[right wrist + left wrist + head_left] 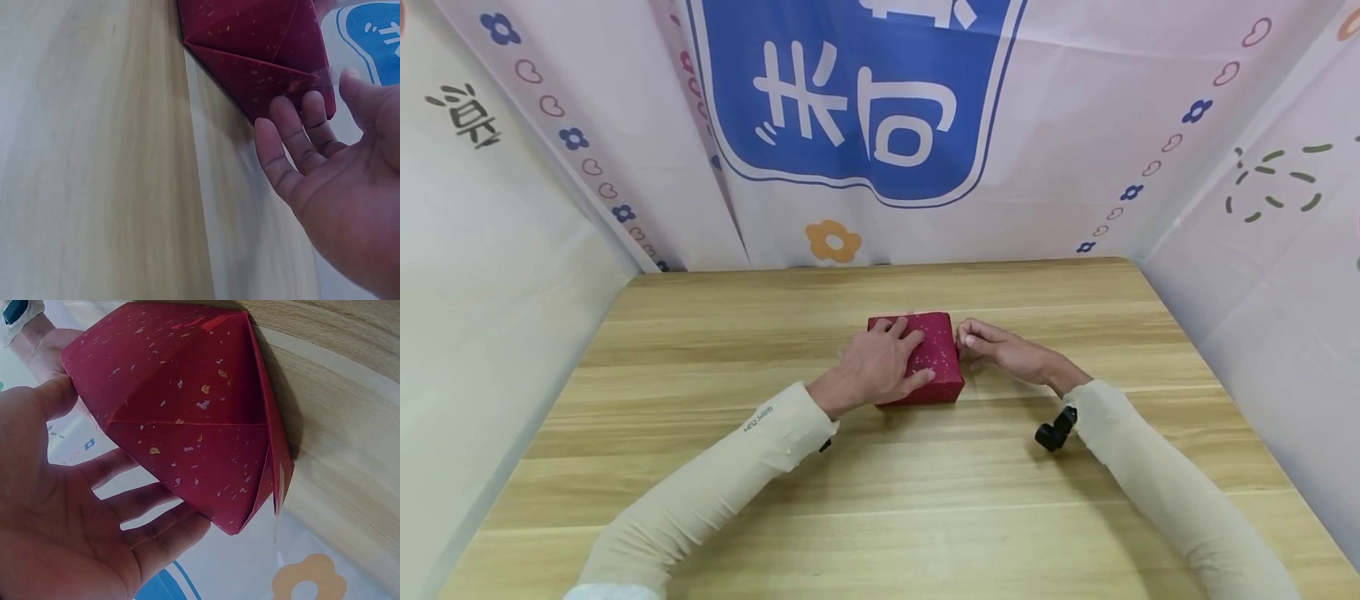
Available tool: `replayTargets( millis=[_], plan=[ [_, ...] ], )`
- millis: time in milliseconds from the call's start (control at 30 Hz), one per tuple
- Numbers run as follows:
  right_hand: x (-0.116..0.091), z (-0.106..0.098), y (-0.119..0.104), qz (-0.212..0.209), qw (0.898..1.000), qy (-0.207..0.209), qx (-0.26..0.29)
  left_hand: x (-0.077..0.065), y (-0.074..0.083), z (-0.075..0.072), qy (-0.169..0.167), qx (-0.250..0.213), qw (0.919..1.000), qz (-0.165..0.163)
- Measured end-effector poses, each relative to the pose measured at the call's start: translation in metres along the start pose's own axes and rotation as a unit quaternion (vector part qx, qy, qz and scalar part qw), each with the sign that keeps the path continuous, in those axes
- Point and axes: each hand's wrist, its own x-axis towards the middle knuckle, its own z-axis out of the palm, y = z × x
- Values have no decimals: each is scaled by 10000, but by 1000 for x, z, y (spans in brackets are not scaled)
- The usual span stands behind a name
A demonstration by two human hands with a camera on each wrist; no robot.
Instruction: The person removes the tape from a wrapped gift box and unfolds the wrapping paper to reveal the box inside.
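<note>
Pale sleeves (700, 492) cover both my forearms in the head view, with a black wrist device (1056, 429) jutting from the right cuff. My left hand (876, 367) lies across the red wrapped box (936, 342), its fingers spread wide over the top and its thumb toward the edge nearest me. So the box sits beneath those fingers, flat on the wooden table (880, 525). My right hand (1007, 354) is at the box's right end, fingers curled in narrow, thumb close to the index finger. Behind hangs a white backdrop (1060, 167) with a blue sign (850, 133) and an orange flower (833, 242).

From the left wrist, my left palm is closest, fingers well apart along one edge of the box and thumb by a corner. The left end faces the camera, its paper folded into slanting creases. Part of my right hand shows past the far corner.

From the right wrist, my bent fingers overlap the folded paper at the right end. One clear strip (326, 76) runs from that paper to my thumb and looks pinched there; whether the other fingertips press the box, I cannot tell.
</note>
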Motion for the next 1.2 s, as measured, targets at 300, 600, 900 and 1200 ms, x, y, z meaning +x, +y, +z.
replayTargets(
  millis=[300, 600, 900, 1200],
  plan=[
    [-3, -5, -1, -137, 9990, 383, 165, 0, 0, -2, 7, -90, 10000, 4],
    [-4, -4, -8, -257, 9972, 684, 128, 0, 0, -1, 43, -75, 10000, 37],
    [1, 8, -14, -488, 9926, 1088, -227, 1, -1, 1, -10, -218, 9998, 26],
    [2, 26, -21, -444, 9757, 1535, -1497, -5, -2, 10, 428, -499, 9977, -173]
  ],
)
